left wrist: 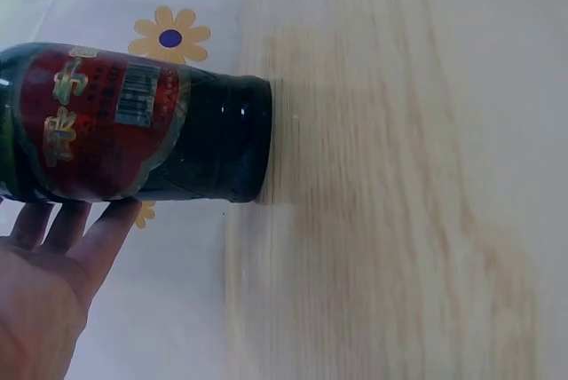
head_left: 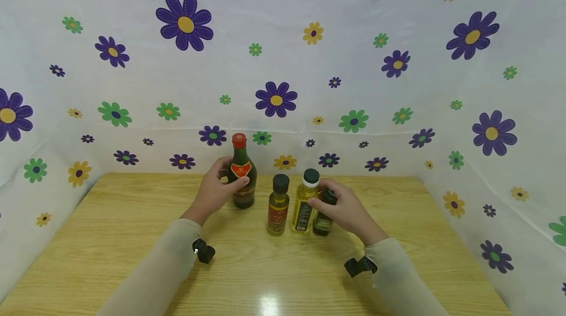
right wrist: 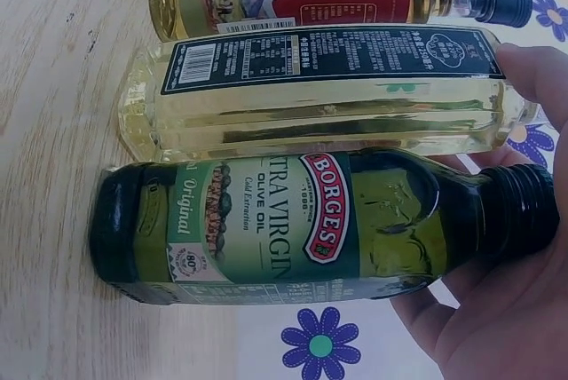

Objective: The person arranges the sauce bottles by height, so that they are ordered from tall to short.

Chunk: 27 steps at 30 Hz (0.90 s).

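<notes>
A large dark bottle [head_left: 242, 193] with a red cap and red label stands upright at the back of the table. My left hand [head_left: 215, 190] grips it around the upper body, thumb in front. In the left wrist view the bottle's red back label [left wrist: 98, 122] shows a barcode. A clear, angular bottle of yellow oil [head_left: 303, 208] with a dark green cap is held near its top by my right hand [head_left: 347, 208]. Between that bottle and my right palm is a dark green olive oil bottle [right wrist: 293, 229]. Parts of the right fingers are hidden behind the bottles.
Just left of the yellow oil stands a smaller olive oil bottle [head_left: 278, 213] with a black cap and red label. All the bottles are on a light wooden table [head_left: 274, 272]. A white flowered cloth [head_left: 283, 60] hangs behind and at both sides.
</notes>
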Available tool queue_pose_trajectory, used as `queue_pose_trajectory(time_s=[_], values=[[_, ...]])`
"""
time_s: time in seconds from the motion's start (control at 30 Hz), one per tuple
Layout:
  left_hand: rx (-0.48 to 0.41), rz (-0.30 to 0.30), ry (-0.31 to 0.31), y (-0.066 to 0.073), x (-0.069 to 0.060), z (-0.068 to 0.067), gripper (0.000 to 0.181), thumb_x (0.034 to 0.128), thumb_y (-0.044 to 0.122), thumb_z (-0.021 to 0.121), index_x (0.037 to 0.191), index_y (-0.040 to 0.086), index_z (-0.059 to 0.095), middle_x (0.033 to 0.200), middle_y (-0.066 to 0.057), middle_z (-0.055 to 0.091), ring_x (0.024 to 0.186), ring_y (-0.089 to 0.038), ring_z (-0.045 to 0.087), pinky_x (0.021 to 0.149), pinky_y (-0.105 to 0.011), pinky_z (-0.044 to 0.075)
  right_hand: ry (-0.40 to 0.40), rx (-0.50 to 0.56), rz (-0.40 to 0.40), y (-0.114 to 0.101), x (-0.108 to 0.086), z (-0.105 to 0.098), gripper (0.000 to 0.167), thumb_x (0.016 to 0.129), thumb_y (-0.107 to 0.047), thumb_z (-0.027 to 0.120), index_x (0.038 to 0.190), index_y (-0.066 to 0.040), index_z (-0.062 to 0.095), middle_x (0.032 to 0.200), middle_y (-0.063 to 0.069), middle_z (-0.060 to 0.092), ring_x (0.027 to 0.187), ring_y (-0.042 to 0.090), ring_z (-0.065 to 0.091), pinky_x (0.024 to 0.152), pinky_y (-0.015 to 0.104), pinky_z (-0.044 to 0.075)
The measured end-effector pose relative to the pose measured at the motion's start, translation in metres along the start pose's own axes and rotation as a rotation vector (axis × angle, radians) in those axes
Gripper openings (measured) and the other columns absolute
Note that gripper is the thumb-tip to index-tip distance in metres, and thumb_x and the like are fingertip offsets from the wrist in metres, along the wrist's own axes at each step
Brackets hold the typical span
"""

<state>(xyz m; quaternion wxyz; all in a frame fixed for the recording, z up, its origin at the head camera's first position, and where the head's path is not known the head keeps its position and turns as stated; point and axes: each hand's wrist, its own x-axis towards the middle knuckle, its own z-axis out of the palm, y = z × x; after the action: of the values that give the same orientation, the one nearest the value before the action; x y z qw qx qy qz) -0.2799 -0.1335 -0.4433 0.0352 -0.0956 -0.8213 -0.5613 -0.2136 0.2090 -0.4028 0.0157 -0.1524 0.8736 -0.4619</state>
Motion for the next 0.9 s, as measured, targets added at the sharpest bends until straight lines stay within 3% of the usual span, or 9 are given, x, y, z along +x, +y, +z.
queue_pose_trajectory(time_s=[0.33,0.9], values=[[-0.061,-0.032,-0.051,-0.0021,0.0036,0.0026,0.078,0.0884,0.052,0.079,0.151,0.021,0.044,0.14,-0.008,0.054,0.13,-0.034,0.052,0.111,-0.061,0.041,0.009,-0.021,0.001,0.0013,-0.0011,-0.0065,0.039,0.095,-0.036,0.076,0.128,-0.019,0.065,0.108,0.003,0.066,0.097,0.022,0.062,0.084,0.039,0.054],[-0.08,-0.048,-0.041,-0.0043,-0.0036,0.0015,0.082,0.0899,0.053,0.077,0.155,0.022,0.04,0.145,-0.007,0.053,0.133,-0.033,0.05,0.11,-0.059,0.044,0.027,-0.007,-0.013,0.0042,0.0008,0.0024,0.04,0.096,-0.032,0.076,0.13,-0.014,0.066,0.11,0.006,0.067,0.097,0.022,0.061,0.084,0.039,0.054]])
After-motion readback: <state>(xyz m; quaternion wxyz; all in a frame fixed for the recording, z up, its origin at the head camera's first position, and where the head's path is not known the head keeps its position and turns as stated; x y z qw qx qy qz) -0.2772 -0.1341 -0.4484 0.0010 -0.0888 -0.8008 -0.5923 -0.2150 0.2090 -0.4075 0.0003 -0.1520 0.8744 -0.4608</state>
